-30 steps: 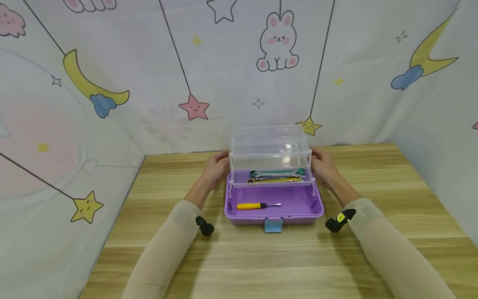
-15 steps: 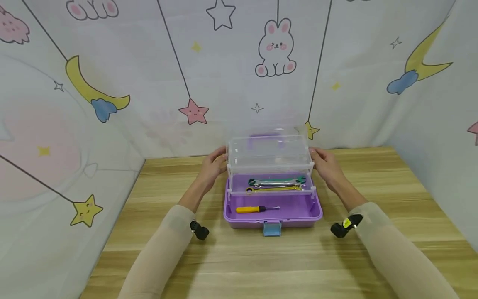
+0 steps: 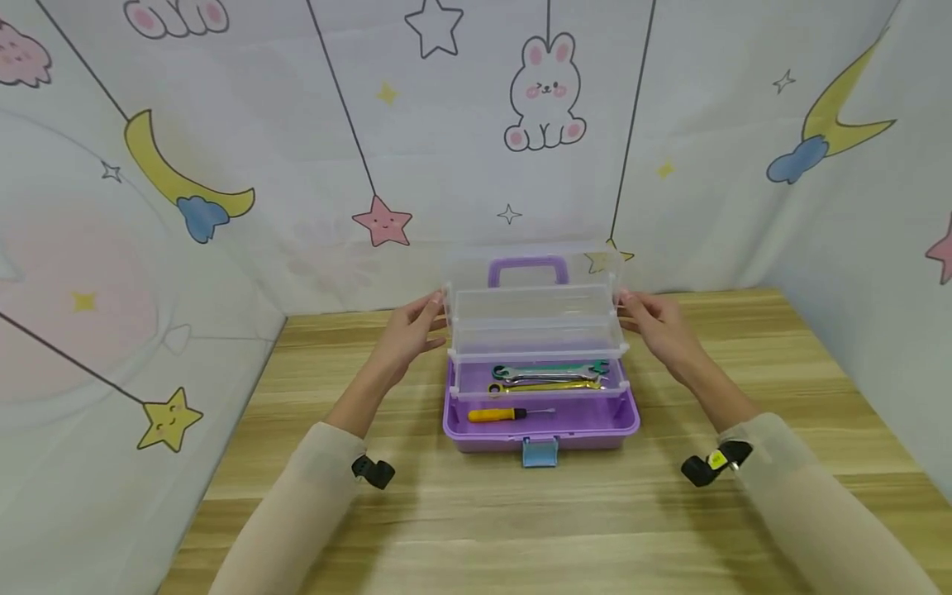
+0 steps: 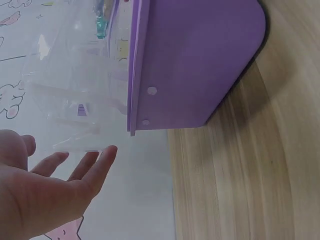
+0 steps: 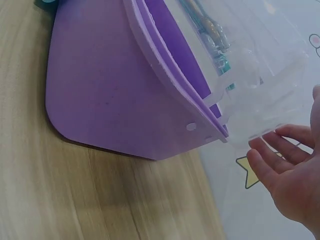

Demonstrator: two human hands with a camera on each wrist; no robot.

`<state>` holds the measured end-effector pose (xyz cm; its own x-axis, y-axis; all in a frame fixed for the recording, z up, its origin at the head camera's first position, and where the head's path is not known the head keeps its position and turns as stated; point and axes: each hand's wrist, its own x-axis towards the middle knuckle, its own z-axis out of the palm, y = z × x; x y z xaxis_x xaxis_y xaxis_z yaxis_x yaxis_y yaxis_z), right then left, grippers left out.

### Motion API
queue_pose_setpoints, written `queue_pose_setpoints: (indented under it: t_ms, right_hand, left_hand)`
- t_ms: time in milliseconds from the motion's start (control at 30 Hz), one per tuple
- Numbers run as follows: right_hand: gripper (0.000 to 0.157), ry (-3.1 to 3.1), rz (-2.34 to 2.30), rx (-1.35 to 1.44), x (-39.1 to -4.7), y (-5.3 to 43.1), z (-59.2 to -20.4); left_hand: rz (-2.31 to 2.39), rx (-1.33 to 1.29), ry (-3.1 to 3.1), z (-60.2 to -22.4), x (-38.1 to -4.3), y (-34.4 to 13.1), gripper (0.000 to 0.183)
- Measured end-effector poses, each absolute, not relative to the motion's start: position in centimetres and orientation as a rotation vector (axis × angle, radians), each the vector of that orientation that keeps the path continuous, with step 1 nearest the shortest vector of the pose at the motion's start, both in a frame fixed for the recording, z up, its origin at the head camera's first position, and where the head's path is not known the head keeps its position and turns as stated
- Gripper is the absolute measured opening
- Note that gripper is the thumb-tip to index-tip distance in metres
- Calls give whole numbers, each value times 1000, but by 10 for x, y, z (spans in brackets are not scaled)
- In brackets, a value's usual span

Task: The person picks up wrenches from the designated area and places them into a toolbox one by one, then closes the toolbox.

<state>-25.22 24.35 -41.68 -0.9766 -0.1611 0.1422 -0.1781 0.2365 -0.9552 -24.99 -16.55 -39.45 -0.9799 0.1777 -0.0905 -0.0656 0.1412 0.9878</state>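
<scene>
A purple toolbox (image 3: 540, 444) with a pale blue latch (image 3: 540, 453) stands with its clear lid (image 3: 587, 268) raised at the back. The lid carries a purple handle (image 3: 528, 263). Clear tiered trays (image 3: 539, 339) fold above the base. Several wrenches (image 3: 550, 373), green, silver and gold, show through the lower tray. A yellow-handled screwdriver (image 3: 497, 415) lies in the base. My left hand (image 3: 405, 335) touches the lid's left edge, its fingertips (image 4: 108, 154) behind the clear plastic. On the other side, my right hand (image 3: 658, 330) has extended fingers (image 5: 262, 167) against the lid's right edge.
The toolbox rests on a wood-grain table (image 3: 521, 529). A white printed curtain (image 3: 312, 165) hangs close behind the lid and along both sides. Black wrist cameras (image 3: 374, 472) stick out from both sleeves.
The lid has swung up from behind into view with its handle, and the trays have sunk lower and forward. Both hands have moved outward along the lid's sides.
</scene>
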Motion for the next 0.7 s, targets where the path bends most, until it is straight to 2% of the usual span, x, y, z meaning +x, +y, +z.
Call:
queue_pose_setpoints:
  t_ms: [267,533,700]
  right_hand:
    - [65,-2477,1872,384,-239,247,-410]
    - [76,-2527,1877,378,-233,249,-403]
    - [77,-2553,1880,353,-229,249,-399]
  left_hand:
    - [1896,131,2267,-388,-239,-167,73]
    - [1884,150,2293,-384,-231,-168,78]
    - [1864,146,2302,-385,-227,-169,83]
